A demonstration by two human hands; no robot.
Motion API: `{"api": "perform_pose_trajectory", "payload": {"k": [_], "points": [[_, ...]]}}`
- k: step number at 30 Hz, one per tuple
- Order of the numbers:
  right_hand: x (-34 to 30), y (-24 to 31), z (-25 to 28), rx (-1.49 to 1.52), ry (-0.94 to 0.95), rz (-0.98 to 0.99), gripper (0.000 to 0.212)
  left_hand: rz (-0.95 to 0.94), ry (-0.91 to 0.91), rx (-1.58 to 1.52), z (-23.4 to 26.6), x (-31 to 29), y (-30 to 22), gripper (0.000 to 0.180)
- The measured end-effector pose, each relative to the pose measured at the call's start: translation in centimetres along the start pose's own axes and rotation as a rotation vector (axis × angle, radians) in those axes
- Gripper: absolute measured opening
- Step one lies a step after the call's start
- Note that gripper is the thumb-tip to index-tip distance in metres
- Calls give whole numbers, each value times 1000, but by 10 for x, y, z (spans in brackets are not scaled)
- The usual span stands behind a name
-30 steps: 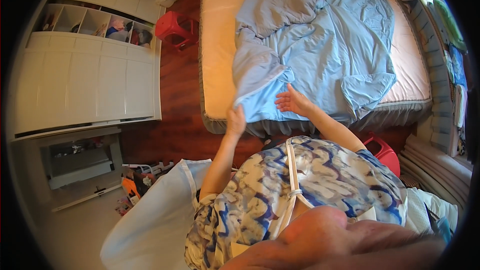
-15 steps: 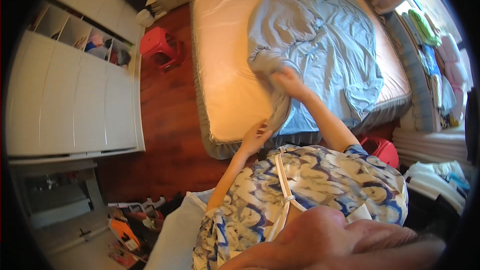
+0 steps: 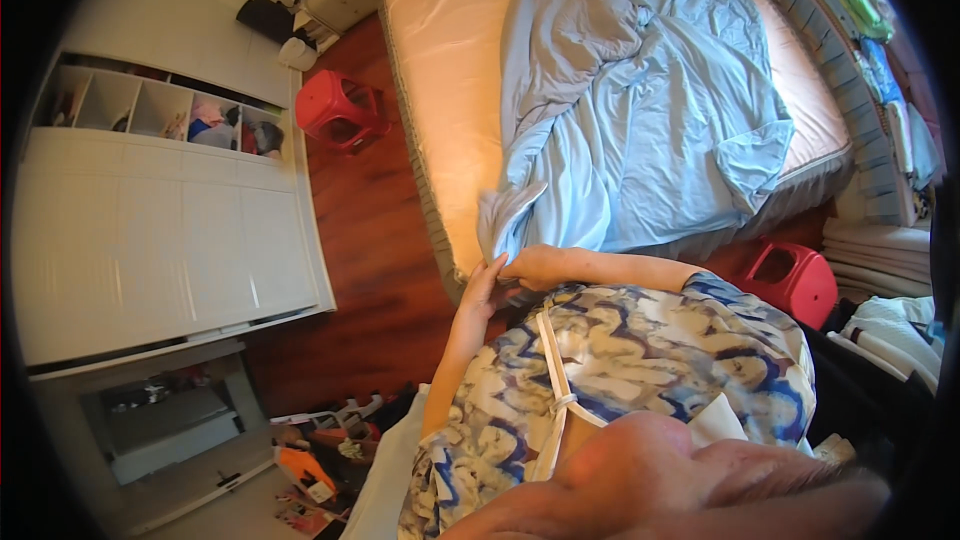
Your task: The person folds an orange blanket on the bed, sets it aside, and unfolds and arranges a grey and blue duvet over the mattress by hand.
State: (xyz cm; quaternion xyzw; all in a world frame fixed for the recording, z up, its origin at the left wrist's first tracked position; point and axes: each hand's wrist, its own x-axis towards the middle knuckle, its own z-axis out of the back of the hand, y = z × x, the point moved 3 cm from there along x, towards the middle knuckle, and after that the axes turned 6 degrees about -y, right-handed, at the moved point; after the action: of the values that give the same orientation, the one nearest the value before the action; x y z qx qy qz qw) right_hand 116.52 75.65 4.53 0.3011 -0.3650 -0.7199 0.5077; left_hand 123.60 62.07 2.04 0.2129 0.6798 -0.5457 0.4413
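A crumpled grey-blue quilt (image 3: 650, 130) spreads over a bed with a peach fitted sheet (image 3: 445, 70). Its near left corner is drawn up to the bed's near edge, where both my hands meet. My left hand (image 3: 478, 292) has its fingertips closed at the tip of that corner. Right beside it, my right hand (image 3: 538, 267) is closed on the same corner, its forearm lying across in front of my body. The fingers partly hide the fabric between them.
Red plastic stools stand on the wooden floor left of the bed (image 3: 340, 112) and at its near right (image 3: 795, 280). A white cabinet (image 3: 170, 240) with open cubbies lines the left. Folded textiles (image 3: 880, 70) lie by the window; an orange item (image 3: 305, 468) is at lower left.
My right hand has come from the quilt's middle down to my left hand, pulling the quilt's corner toward me. The quilt's left side now lies flatter and farther toward the near edge.
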Motion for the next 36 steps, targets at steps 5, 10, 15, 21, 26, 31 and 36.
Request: {"api": "perform_pose_trajectory", "payload": {"k": [5,10,15,21,26,31,36], "points": [[6,7,23,106,-132,100,12,121,48,-199,1,43,-20,38],[36,24,33,263,-212,31,20,4,137,-164,46,83,-44,37],[112,43,11,320,-178,-58,34,179,203,-92,129,128,-77,40],[188,61,-20,397,-595,-443,36,-137,-43,-302,210,138,-198,34],[224,37,-34,91,-990,-629,40,-498,-14,-461,301,110,-306,21],[194,36,-19,20,-1219,-556,31,-615,-20,-610,328,49,-355,41],[186,35,-27,143,-1233,-462,29,-601,-215,-411,348,46,-322,48]]}}
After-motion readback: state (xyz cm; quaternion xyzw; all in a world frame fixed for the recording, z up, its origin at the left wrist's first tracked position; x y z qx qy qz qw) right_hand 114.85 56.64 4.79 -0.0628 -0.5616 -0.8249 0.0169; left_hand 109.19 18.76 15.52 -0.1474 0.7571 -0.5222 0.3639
